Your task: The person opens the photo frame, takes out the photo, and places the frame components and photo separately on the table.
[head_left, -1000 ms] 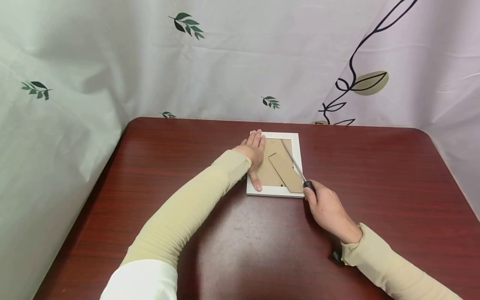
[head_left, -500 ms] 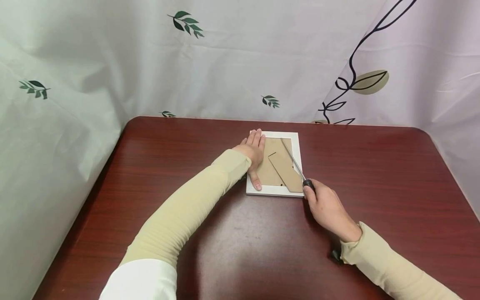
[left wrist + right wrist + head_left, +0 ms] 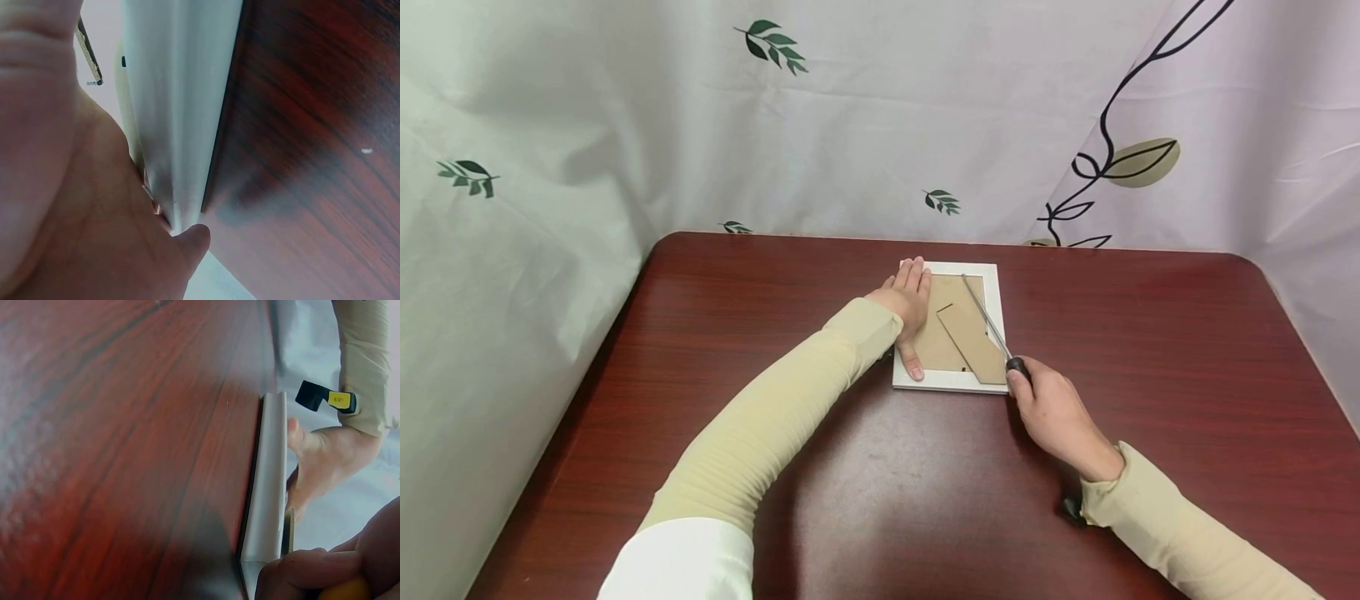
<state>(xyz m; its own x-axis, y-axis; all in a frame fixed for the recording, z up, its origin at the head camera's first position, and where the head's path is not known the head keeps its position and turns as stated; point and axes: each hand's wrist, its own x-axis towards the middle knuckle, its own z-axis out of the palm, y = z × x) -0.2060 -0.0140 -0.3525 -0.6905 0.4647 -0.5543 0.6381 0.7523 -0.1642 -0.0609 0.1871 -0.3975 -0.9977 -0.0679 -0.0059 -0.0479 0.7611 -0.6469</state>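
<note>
A white picture frame [image 3: 947, 381] lies face down on the table, its brown backing board [image 3: 936, 342] upward. The angled stand leg [image 3: 973, 346] on the back leans toward the near right corner. My left hand [image 3: 912, 307] rests flat along the frame's left side, fingers straight toward the far edge and thumb spread toward the near edge. In my right hand [image 3: 1056, 412] I grip a screwdriver [image 3: 989, 323] by its dark handle. Its metal shaft slants across the frame, with the tip at the far right of the backing board. The right wrist view shows yellow on the handle, mostly hidden by fingers.
The dark red wooden table [image 3: 760, 308] extends around the frame on all sides. Behind it hangs a pale curtain [image 3: 865, 125] with leaf prints. A black wrist camera [image 3: 325, 397] with a yellow label sits on the left sleeve.
</note>
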